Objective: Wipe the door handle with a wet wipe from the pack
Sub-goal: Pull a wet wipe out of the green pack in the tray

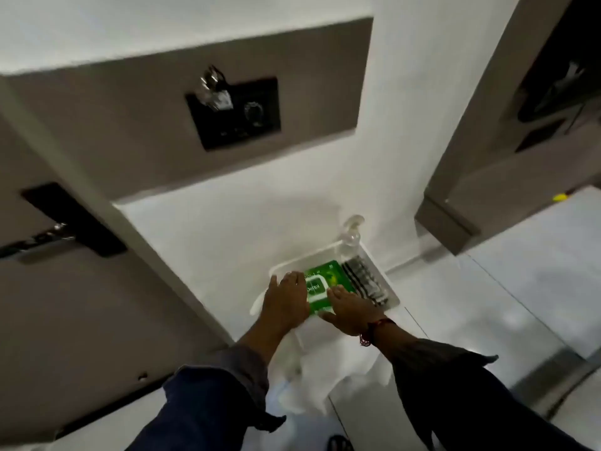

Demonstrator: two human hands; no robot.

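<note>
A green pack of wet wipes (pixel 328 278) with a white lid lies in a clear plastic tray (pixel 392 296) on the floor by the wall. My left hand (pixel 284 299) rests flat on the pack's left side, fingers spread. My right hand (pixel 348 309) lies on the pack's near right edge, its fingertips by the lid. Whether either hand grips the pack is unclear. The metal door handle (pixel 35 242) on its black plate sits at the far left on the grey door.
A clear pump bottle (pixel 350 236) and a black-and-white item (pixel 366 281) share the tray. White cloth (pixel 312 379) lies under my arms. A black switch panel (pixel 235 112) is on the wall above. A grey door frame (pixel 455 203) stands to the right.
</note>
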